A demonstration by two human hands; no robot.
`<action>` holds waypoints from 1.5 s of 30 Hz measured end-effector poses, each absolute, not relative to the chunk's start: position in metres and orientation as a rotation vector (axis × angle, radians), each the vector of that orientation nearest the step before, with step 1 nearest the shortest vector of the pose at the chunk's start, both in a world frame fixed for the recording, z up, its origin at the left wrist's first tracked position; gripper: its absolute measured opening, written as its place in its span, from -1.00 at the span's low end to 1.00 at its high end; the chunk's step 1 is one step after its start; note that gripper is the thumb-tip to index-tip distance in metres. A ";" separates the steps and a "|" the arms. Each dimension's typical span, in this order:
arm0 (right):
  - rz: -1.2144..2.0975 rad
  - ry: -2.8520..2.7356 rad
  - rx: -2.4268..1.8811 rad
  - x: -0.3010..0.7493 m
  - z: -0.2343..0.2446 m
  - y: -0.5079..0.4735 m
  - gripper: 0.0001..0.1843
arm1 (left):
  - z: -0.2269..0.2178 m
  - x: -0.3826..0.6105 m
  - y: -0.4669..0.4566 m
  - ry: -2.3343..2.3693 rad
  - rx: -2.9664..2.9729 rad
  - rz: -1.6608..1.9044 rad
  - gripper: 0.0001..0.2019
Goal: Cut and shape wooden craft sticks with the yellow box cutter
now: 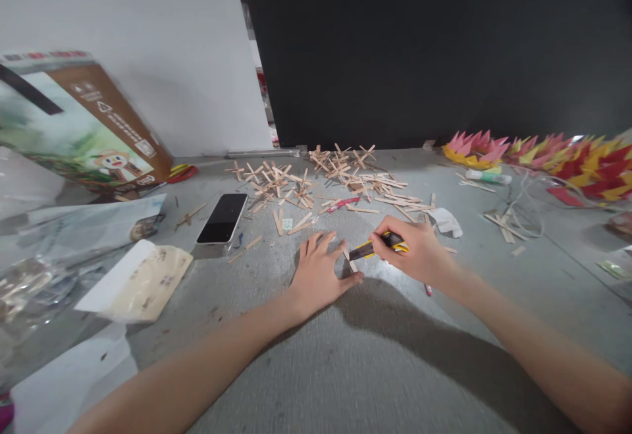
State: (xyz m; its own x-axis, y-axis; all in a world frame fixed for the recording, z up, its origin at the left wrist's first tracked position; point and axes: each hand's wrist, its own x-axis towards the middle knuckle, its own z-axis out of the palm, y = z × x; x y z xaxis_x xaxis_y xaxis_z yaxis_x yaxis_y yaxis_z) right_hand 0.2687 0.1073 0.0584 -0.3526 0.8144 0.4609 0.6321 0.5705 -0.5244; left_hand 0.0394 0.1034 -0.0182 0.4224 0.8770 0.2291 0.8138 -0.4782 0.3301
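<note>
My right hand (407, 246) is closed round a yellow and black utility knife (378, 247). The knife's tip points left and down onto a small wooden stick (349, 260) lying on the grey tabletop. My left hand (320, 268) rests on the table with its fingers spread, thumb and forefinger at the two ends of that stick. Whether the blade touches the wood is too small to tell. Just beyond the hands lie several loose wooden sticks (363, 209) and a red pen-like object (343, 204).
Piles of crossed sticks (279, 180) lie at the back. On the left are a phone (222, 218), a paper packet (148, 282) and a printed bag (99, 124). Pink and yellow paper crowns (476, 151), a glue stick (488, 177) and a white cable (530, 233) lie on the right.
</note>
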 end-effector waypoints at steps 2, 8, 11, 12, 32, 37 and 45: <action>0.346 -2.098 -1.151 0.269 0.058 0.107 -0.85 | -0.018 0.039 0.103 1.505 2.508 0.560 -0.26; 0.402 -2.082 -1.158 0.269 0.058 0.108 -0.83 | -0.019 0.039 0.103 1.491 2.507 0.578 -0.27; 0.404 -2.083 -1.159 0.269 0.058 0.108 -0.84 | -0.020 0.039 0.104 1.494 2.503 0.579 -0.27; 0.403 -2.084 -1.160 0.269 0.059 0.108 -0.84 | -0.020 0.039 0.104 1.494 2.503 0.579 -0.27; 0.401 -2.087 -1.161 0.269 0.058 0.108 -0.83 | -0.020 0.039 0.104 1.495 2.501 0.579 -0.27; 0.375 -2.089 -1.129 0.268 0.059 0.108 -0.85 | -0.019 0.039 0.103 1.497 2.516 0.571 -0.28; 0.389 -2.091 -1.166 0.270 0.059 0.109 -0.83 | -0.021 0.039 0.104 1.492 2.514 0.597 -0.29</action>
